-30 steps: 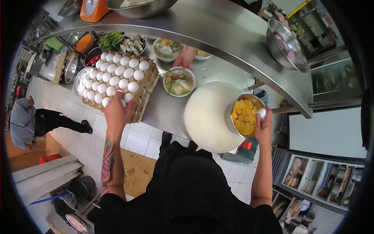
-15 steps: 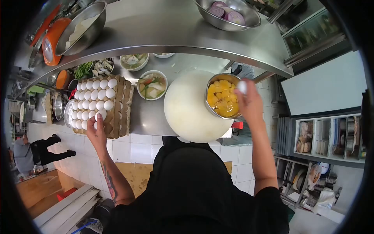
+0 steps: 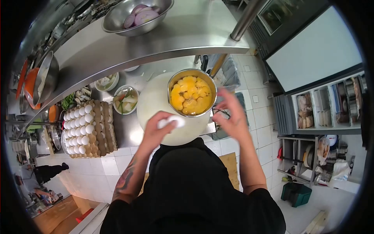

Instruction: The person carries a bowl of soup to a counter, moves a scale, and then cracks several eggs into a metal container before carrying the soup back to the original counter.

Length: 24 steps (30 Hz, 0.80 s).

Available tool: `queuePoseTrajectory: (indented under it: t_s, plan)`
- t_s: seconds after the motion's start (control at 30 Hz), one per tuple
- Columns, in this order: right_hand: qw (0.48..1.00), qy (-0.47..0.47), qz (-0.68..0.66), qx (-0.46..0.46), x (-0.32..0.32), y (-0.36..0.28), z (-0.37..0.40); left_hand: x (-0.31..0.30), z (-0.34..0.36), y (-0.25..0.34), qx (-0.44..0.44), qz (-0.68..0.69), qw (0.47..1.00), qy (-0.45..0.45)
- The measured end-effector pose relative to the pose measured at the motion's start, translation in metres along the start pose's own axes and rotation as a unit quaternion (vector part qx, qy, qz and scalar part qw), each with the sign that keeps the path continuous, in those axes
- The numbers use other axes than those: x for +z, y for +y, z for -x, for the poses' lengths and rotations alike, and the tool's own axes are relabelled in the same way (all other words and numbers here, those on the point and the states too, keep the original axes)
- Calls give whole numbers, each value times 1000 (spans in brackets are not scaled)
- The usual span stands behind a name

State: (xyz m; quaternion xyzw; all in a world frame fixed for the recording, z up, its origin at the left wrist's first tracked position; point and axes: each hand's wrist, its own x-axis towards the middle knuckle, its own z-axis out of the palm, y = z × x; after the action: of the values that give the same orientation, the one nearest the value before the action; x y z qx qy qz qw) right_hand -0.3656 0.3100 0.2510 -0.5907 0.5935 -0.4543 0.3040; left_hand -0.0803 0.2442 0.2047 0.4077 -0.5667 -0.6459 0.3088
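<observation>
My left hand (image 3: pixel 155 132) is closed around white egg (image 3: pixel 176 120), perhaps more than one, over the round white board (image 3: pixel 150 109); motion blur hides the exact number. Just beyond it, a steel saucepan (image 3: pixel 171 102) stands on the board, filled with many cracked eggs, their yellow yolks (image 3: pixel 191 93) showing. To the right of the pan, my right hand (image 3: pixel 233 119) is slightly blurred, its fingers apart and nothing visible in them. Stacked cardboard egg trays (image 3: pixel 106 128) stand at the left, with rows of white eggs (image 3: pixel 82 121) in the top one.
A steel shelf (image 3: pixel 156 54) crosses above the counter, carrying a bowl (image 3: pixel 136 29) of cut purple onions. Behind the trays are soup bowls (image 3: pixel 125 100). An open chest with food containers (image 3: pixel 321 107) stands at the right. Another person (image 3: pixel 43 175) is at far left.
My left hand has left the egg tray with egg and come right, over the board. The egg in my right hand is gone, and that hand has dropped beside the pan. The view has shifted.
</observation>
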Motion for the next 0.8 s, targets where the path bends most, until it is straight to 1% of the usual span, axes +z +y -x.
queuePoseTrajectory:
  t_s: [0.03,0.07,0.13,0.17,0.2,0.23,0.27,0.3,0.37,0.4,0.47,0.5,0.57,0.6,0.67,0.7,0.73,0.8]
  plan:
    - [997,-72,-1,-6,9,-22,0,21,-10,5,6,29,999,-22]
    - [998,-68,-1,-7,18,-23,-2,35,-19,11,8,26,999,-24]
    - [984,-105,52,-135,27,-16,-4,52,-33,21,-10,57,995,-80]
    - [984,-103,54,-135,23,-10,-6,54,-39,16,-10,28,996,-86]
    - [990,-81,19,-114,14,-1,-11,55,-41,18,-7,28,996,-87]
    - [994,-60,-16,-92,8,8,-18,54,-42,20,-19,67,994,-81]
    - [993,1,-121,-2,7,25,-25,53,-43,23,-33,107,991,-74]
    - [969,63,-223,88,6,42,-35,51,-41,26,-33,107,991,-76]
    - [928,206,-273,148,-4,61,-66,46,-33,30,-48,119,991,-27]
    - [928,207,-272,148,-3,73,-82,42,-30,27,-48,120,991,-28]
    - [862,316,-386,93,2,89,-108,34,-23,19,-53,125,991,-10]
    - [862,315,-386,92,5,92,-111,29,-19,15,-52,125,991,-9]
    - [908,152,-355,163,9,93,-117,18,-9,7,-52,103,993,18]
    - [909,150,-353,161,5,90,-115,10,-4,5,-50,105,993,20]
    - [876,184,-421,143,-8,77,-100,-9,9,-1,-45,86,993,67]
    - [866,177,-446,142,-9,62,-91,-22,15,-9,-41,109,990,78]
    - [867,174,-443,144,-6,58,-83,-31,20,-15,-38,123,987,94]
    - [903,100,-400,121,0,50,-73,-44,28,-21,-57,147,979,125]
